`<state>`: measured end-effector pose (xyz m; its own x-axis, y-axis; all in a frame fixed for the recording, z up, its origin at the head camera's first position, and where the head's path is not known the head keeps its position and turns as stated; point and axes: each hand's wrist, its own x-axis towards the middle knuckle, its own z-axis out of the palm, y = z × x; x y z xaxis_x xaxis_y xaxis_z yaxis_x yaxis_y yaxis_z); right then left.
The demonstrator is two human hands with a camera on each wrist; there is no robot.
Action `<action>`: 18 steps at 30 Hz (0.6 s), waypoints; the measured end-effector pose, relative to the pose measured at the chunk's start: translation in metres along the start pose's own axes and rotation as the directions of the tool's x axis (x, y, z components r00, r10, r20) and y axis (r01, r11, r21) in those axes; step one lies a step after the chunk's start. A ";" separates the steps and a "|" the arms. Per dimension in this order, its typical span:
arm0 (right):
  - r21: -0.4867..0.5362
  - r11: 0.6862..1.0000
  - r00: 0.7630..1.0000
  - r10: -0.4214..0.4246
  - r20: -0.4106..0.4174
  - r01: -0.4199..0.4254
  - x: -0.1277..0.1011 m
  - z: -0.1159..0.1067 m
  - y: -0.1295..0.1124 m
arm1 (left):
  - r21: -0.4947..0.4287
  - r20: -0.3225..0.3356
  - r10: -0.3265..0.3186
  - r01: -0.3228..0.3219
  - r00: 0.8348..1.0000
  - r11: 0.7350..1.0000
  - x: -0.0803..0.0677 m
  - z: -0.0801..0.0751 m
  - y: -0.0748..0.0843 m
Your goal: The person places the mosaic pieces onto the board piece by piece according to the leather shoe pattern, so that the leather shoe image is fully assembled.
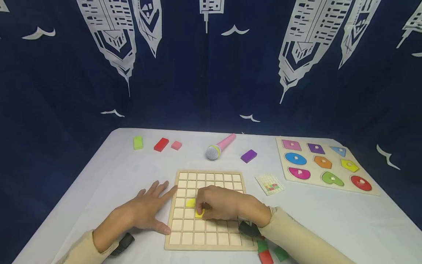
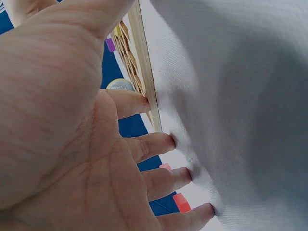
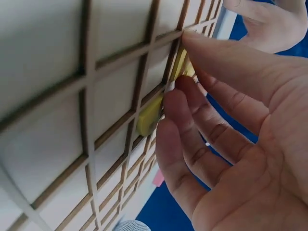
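Note:
A wooden grid board (image 1: 207, 238) lies on the white table in front of me. My right hand (image 1: 219, 203) hovers over the board's middle, and its fingertips (image 3: 169, 98) press on a yellow piece (image 3: 150, 115) that sits in the grid cells (image 1: 190, 202). My left hand (image 1: 148, 211) lies flat on the table beside the board's left edge with its fingers spread. In the left wrist view its index fingertip (image 2: 139, 102) touches the board's rim (image 2: 144, 82). Neither hand is curled round anything.
A green block (image 1: 138, 142), a red block (image 1: 161, 144), a pink block (image 1: 176, 145), a toy microphone (image 1: 219, 147) and a purple block (image 1: 248, 156) lie at the back. A pattern card (image 1: 269, 184) and a shape puzzle (image 1: 310, 164) are to the right. Red and green blocks (image 1: 267, 253) sit by my right forearm.

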<state>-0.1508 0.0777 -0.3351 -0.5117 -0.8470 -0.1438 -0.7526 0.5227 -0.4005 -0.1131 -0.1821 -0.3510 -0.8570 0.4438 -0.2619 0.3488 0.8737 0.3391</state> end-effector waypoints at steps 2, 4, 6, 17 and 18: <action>-0.012 1.000 1.000 0.008 -0.012 -0.009 -0.006 0.002 -0.002 | 0.002 0.004 0.002 -0.002 1.000 1.000 -0.001 0.001 -0.001; -0.032 0.999 1.000 0.016 -0.022 -0.017 -0.015 0.003 -0.002 | 0.002 0.005 0.004 -0.004 1.000 1.000 0.000 0.002 -0.001; -0.040 0.999 0.999 0.031 -0.032 -0.032 -0.025 0.004 0.000 | 0.004 0.007 0.007 -0.007 1.000 1.000 0.001 0.002 -0.001; 0.076 0.994 0.989 0.087 -0.122 -0.078 -0.082 -0.007 0.035 | -0.007 -0.001 0.014 -0.014 1.000 1.000 0.002 0.002 -0.001; 0.084 0.991 0.986 0.112 -0.122 -0.102 -0.087 -0.009 0.038 | -0.010 -0.002 0.014 -0.014 1.000 1.000 0.002 0.002 -0.002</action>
<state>-0.1383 0.1722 -0.3294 -0.6396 -0.7649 -0.0765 -0.6589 0.5967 -0.4581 -0.1144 -0.1822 -0.3541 -0.8528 0.4556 -0.2554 0.3569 0.8652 0.3522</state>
